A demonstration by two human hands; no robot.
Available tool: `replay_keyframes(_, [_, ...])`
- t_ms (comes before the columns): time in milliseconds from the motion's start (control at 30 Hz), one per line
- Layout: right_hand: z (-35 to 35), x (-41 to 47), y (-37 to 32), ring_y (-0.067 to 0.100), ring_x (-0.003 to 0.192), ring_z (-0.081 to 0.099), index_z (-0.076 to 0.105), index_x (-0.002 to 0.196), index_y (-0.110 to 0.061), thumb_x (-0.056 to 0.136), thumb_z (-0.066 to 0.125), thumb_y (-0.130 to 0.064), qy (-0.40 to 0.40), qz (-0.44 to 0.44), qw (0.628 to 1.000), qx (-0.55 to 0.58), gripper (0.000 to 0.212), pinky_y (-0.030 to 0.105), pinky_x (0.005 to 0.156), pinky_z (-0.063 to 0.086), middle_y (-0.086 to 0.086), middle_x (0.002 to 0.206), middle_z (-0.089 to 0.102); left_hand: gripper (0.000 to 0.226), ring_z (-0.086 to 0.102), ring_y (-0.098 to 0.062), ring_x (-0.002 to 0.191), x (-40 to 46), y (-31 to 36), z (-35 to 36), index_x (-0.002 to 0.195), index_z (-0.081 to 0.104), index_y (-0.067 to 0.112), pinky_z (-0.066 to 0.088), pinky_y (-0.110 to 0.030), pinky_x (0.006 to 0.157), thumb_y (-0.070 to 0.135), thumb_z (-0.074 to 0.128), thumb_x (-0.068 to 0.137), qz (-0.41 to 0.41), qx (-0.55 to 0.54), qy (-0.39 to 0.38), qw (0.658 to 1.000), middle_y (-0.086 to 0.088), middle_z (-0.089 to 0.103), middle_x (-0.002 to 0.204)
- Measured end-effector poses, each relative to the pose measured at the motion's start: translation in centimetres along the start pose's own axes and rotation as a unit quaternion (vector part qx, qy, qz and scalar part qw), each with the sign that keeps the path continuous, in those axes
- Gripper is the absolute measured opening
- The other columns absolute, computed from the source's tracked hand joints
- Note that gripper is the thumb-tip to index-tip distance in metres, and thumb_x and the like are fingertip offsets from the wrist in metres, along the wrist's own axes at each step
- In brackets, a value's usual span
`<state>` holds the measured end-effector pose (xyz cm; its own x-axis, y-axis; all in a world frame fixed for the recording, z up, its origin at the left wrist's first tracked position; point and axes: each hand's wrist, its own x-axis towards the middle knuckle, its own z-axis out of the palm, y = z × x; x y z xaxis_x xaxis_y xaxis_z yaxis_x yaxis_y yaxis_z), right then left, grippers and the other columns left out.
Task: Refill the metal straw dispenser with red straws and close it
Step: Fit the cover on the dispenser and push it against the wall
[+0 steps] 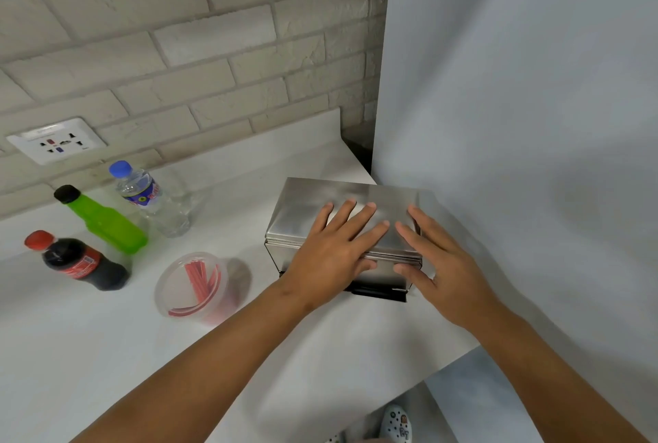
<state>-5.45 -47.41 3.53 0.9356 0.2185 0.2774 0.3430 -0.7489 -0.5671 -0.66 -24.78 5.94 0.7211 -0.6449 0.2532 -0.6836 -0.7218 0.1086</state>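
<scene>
Dispenser (341,214) sits on the white counter (106,353), lid apparently down. Left hand (334,250) and right hand (438,264) lie flat on it, fingers spread, thumbs against its front, gripping nothing. Red straws (201,279) stay in the tub (192,286) nearby.

You are looking at a drinks or snack counter, most likely in a small café or kitchen corner. The brushed-metal box-shaped straw dispenser (341,214) stands on a smooth white surface (106,336), the kind used for serving. Left of the dispenser sits a clear round plastic tub of red straws (194,284), and farther left three bottled drinks: cola (76,261), green (103,220), water (151,198). Behind the dispenser runs a pale painted brick wall (178,33) with a white socket plate (57,143).
</scene>
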Motion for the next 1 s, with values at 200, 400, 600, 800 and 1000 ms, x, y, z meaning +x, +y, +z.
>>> replay_keyframes(200, [0.9,-0.3,0.3,0.043,0.144,0.047,0.058,0.145,-0.006,0.091,0.074,-0.022,0.038,-0.028,0.999,-0.019,0.058,0.063,0.104,0.051,0.019,0.159,0.045,0.066,0.057,-0.047,0.137,-0.3,0.2,0.4,0.137,0.070,0.011,0.045,-0.066,0.109,0.026,0.093,0.076,0.001,-0.003,0.033,0.999,-0.018,0.063,0.147])
replay_keyframes(400, [1.8,-0.6,0.4,0.041,0.145,0.045,0.061,0.142,-0.005,0.091,0.073,-0.021,0.067,-0.038,0.997,-0.021,0.055,0.058,0.107,0.051,0.019,0.157,0.048,0.057,0.060,-0.047,0.133,-0.6,0.1,1.3,0.131,0.073,0.010,0.048,-0.064,0.106,0.022,0.092,0.078,0.008,-0.009,0.072,0.997,-0.019,0.065,0.143])
replay_keyframes(600, [1.6,-0.5,0.2,0.040,0.148,0.042,0.059,0.144,-0.009,0.098,0.063,-0.040,0.056,-0.023,0.998,-0.022,0.055,0.058,0.112,0.046,0.017,0.159,0.046,0.052,0.054,-0.044,0.140,-0.8,-0.3,1.2,0.136,0.069,0.009,0.041,-0.059,0.114,0.030,0.082,0.089,0.003,-0.047,0.082,0.996,-0.017,0.062,0.148])
replay_keyframes(800, [1.0,1.6,-1.4,0.037,0.153,0.031,0.059,0.145,-0.017,0.098,0.051,-0.055,0.009,-0.002,0.998,-0.061,0.062,0.052,0.119,0.034,0.009,0.162,0.043,0.047,0.048,-0.042,0.145,-1.7,-3.0,-0.2,0.140,0.065,0.005,0.032,-0.051,0.121,0.033,0.062,0.102,-0.116,-0.113,0.083,0.983,-0.017,0.060,0.149])
replay_keyframes(1000, [1.4,5.7,-4.1,0.038,0.153,0.027,0.048,0.153,-0.023,0.097,0.025,-0.066,-0.113,0.008,0.980,-0.163,0.074,0.056,0.124,0.017,0.005,0.166,0.038,0.043,0.040,-0.035,0.151,-3.7,-7.5,-0.6,0.148,0.058,0.005,0.030,-0.047,0.125,0.022,0.052,0.110,-0.220,-0.150,0.094,0.959,-0.016,0.048,0.160])
